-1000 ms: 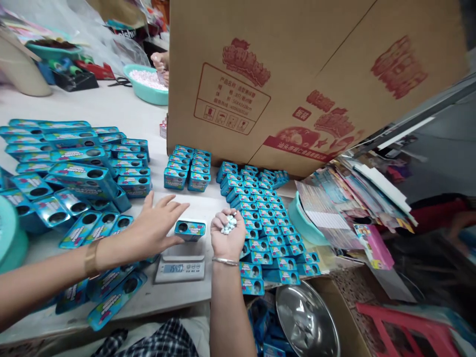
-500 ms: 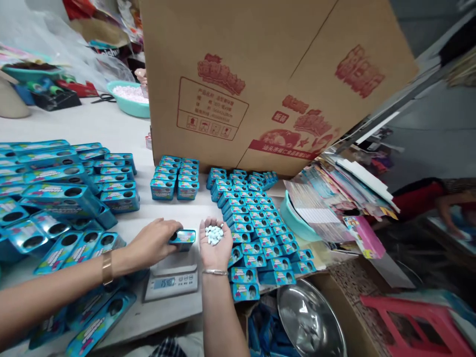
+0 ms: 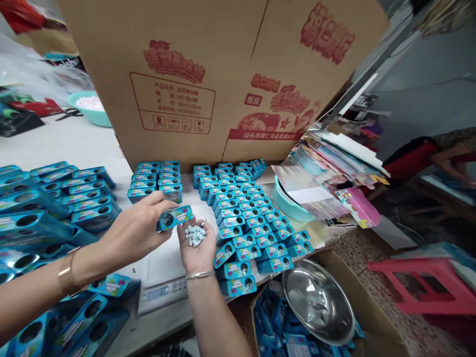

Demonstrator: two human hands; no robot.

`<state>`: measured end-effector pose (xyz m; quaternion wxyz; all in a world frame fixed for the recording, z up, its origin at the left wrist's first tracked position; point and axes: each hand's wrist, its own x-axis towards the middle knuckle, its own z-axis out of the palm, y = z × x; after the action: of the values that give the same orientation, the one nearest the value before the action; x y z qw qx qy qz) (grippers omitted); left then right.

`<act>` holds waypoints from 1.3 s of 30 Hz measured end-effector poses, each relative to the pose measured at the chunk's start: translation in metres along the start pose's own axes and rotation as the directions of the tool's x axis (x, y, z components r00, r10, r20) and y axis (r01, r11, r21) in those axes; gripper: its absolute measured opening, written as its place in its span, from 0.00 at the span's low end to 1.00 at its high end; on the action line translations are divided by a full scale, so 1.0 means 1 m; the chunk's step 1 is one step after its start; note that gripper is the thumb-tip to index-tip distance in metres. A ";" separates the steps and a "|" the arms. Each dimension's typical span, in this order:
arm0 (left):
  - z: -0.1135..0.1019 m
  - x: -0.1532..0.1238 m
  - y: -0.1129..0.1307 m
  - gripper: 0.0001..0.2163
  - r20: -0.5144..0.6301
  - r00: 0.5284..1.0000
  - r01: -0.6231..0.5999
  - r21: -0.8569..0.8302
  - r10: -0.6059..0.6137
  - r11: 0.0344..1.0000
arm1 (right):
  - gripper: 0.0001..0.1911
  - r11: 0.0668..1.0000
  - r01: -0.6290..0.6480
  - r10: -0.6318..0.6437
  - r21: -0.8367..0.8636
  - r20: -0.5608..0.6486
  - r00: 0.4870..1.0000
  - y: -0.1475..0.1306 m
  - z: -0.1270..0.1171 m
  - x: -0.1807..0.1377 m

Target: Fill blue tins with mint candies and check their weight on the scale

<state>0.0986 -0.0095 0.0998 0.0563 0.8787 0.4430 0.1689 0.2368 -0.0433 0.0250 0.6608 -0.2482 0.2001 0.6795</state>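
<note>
My left hand (image 3: 136, 229) grips a small blue tin (image 3: 174, 217) with a round window and holds it in the air above a white digital scale (image 3: 163, 270). My right hand (image 3: 196, 244) is cupped palm up just right of the tin, with a heap of small pale blue-white candies (image 3: 195, 234) in it. A gold bangle sits on my left wrist and a thin silver one on my right. To the right of my hands, several rows of the same blue tins (image 3: 247, 218) lie on the white table (image 3: 89, 146).
More blue tins (image 3: 55, 198) are stacked at the left, with a small block (image 3: 156, 179) behind my hands. A big cardboard box (image 3: 223, 74) stands at the back. A teal bowl (image 3: 89, 109) of pale candies sits far left. A steel bowl (image 3: 318, 302) lies in a carton below; a red stool (image 3: 424, 287) stands at the right.
My left hand closed on the tin and lifted it off the scale. My right hand opened flatter and shows the candies. The view swung to the right.
</note>
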 end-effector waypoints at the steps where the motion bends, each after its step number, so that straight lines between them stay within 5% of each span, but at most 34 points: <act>1: 0.006 0.000 -0.001 0.15 -0.028 0.999 0.015 -0.001 -0.015 1.000 | 0.08 1.000 -0.005 0.005 0.001 0.009 1.000 0.000 0.001 -0.002; 7: 0.053 -0.028 -0.007 0.23 -0.132 0.981 0.109 -0.233 -0.143 0.966 | 0.09 1.000 0.018 -0.018 -0.025 0.004 1.000 0.006 -0.007 0.001; 15: 0.093 -0.071 -0.001 0.38 0.024 0.958 0.271 -0.387 -0.284 0.881 | 0.08 0.993 -0.035 0.028 -0.111 -0.057 0.998 0.021 -0.039 0.024; 21: 0.081 -0.080 -0.016 0.42 0.313 0.940 0.251 -0.358 -0.138 0.899 | 0.07 0.991 -0.088 0.083 -0.098 -0.051 0.995 0.011 -0.041 0.024; 25: 0.069 -0.067 -0.033 0.28 0.247 0.969 0.044 -0.126 -0.011 0.991 | 0.07 0.997 -0.063 0.062 -0.040 -0.041 0.997 0.002 -0.039 0.021; 28: 0.060 -0.054 -0.043 0.13 0.247 0.968 -0.013 -0.161 0.053 0.987 | 0.07 1.000 0.000 0.000 -0.022 -0.012 1.000 -0.005 -0.037 0.016; 35: 0.026 -0.039 -0.031 0.12 0.070 0.997 -0.025 -0.275 0.045 0.961 | 0.06 0.998 0.041 -0.042 -0.055 -0.023 0.999 -0.006 -0.030 0.015; 39: 0.008 -0.022 -0.011 0.15 0.036 0.994 -0.094 -0.188 0.103 0.978 | 0.06 1.000 0.013 -0.013 -0.020 -0.021 1.000 0.002 -0.019 0.018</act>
<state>0.0809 -0.0200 0.0843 0.1398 0.8941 0.3798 0.1919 0.2361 -0.0405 -0.0009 0.6605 -0.2634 0.1988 0.6744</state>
